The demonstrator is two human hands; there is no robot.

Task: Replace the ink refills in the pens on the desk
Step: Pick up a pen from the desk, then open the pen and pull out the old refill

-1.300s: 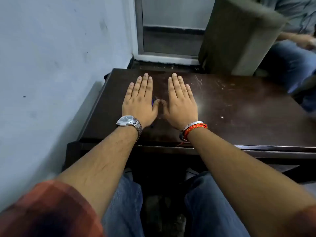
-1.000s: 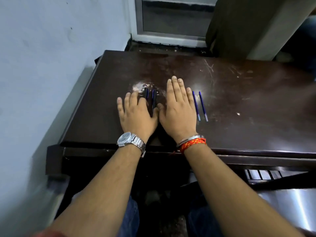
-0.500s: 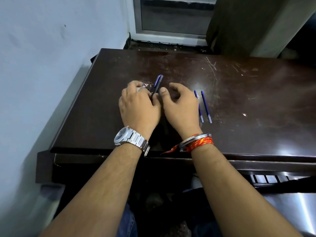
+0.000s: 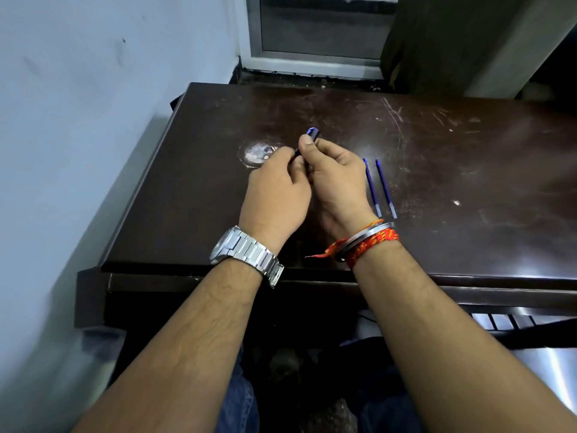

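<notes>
The blue pen [image 4: 312, 134] sits raised above the desk [image 4: 468, 182], pinched between your two hands, with only its upper end poking out above your right thumb. Your right hand [image 4: 335, 182] has its fingers curled closed around the pen's barrel, thumb pressed along it; your left hand [image 4: 276, 195] meets it from the left, fingertips closed on the lower part, which is mostly hidden. Just right of your right hand, two blue refills [image 4: 379, 189] lie side by side on the dark, scratched desktop, close together but apart, angled slightly. A pale round mark [image 4: 256, 153] shows on the wood just beyond your left hand's knuckles.
</notes>
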